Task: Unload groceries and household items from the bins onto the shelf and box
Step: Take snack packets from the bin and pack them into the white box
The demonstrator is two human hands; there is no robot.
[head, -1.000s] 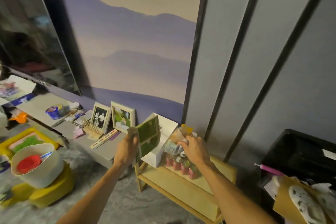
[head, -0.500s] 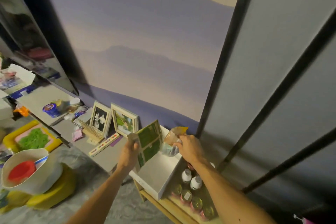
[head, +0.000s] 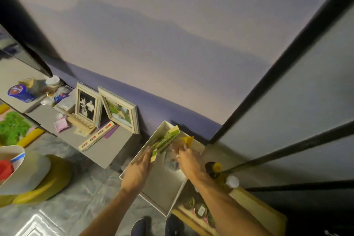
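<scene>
A white open box (head: 162, 189) sits on the left end of the low wooden shelf (head: 258, 209). My left hand (head: 140, 168) reaches into the box and holds the near end of a flat green packet (head: 165, 141), which leans against the box's far left wall. Beside it, my right hand (head: 189, 162) grips a clear plastic bag with a yellow top (head: 184, 141), low inside the box near its far right corner. The bag's lower part is blurred.
A dark bottle with a yellow cap (head: 213, 168), a white cap (head: 232, 181) and several small jars (head: 200, 210) stand on the shelf right of the box. Two photo frames (head: 118, 110) lean on the wall at left. A white bucket (head: 17, 168) stands on the floor.
Both hands have moved down into the white box, carrying the green packet and the clear bag. The camera has tilted downward and closer.
</scene>
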